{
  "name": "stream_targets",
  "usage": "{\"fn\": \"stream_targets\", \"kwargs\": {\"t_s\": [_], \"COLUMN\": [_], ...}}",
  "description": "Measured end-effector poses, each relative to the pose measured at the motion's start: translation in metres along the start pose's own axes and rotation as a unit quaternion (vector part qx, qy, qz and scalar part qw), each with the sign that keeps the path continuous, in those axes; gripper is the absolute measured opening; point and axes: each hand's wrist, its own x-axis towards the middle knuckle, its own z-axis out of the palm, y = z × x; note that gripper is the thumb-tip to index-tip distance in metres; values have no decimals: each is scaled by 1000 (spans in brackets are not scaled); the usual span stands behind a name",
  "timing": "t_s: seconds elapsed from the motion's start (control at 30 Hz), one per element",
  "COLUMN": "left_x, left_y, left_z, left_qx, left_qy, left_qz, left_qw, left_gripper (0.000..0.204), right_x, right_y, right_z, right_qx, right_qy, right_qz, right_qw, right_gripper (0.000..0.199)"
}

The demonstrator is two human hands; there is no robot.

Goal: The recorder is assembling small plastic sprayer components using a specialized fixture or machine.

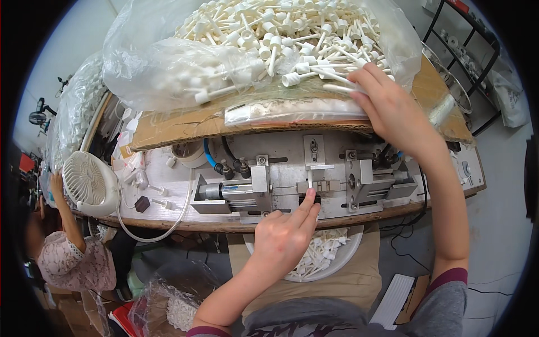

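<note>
My right hand (387,106) is at the right edge of a heap of white plastic sticks with ribbed caps (269,33). Its thumb and index finger are closed around the end of a white plastic stick (338,89). My left hand (286,233) reaches over the front edge of the bench with its index finger stretched out. That fingertip touches a small white plastic piece (310,178) standing in the metal fixture (325,186) between two cylinder clamps. The left thumb is hidden.
Metal clamps (236,191) (376,182) flank the fixture. The heap lies in clear plastic on a cardboard sheet (185,123). A white fan (92,182) stands left. Below the bench is a bowl of white pieces (323,255). Another person (76,253) sits far left.
</note>
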Motion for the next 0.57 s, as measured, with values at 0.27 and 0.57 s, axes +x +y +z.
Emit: {"fn": "stream_targets", "kwargs": {"t_s": [0.27, 0.57], "left_x": [13, -9], "left_y": [9, 9], "left_z": [-17, -23], "left_qx": [-173, -219], "left_qy": [138, 85], "left_qz": [-26, -48], "left_qw": [975, 971], "left_gripper": [43, 68], "right_x": [-73, -115], "right_y": [-95, -118], "right_z": [10, 19], "right_qx": [366, 425], "right_qy": [35, -22], "right_qz": [269, 286], "right_qw": [890, 859], "right_gripper": [17, 27]}}
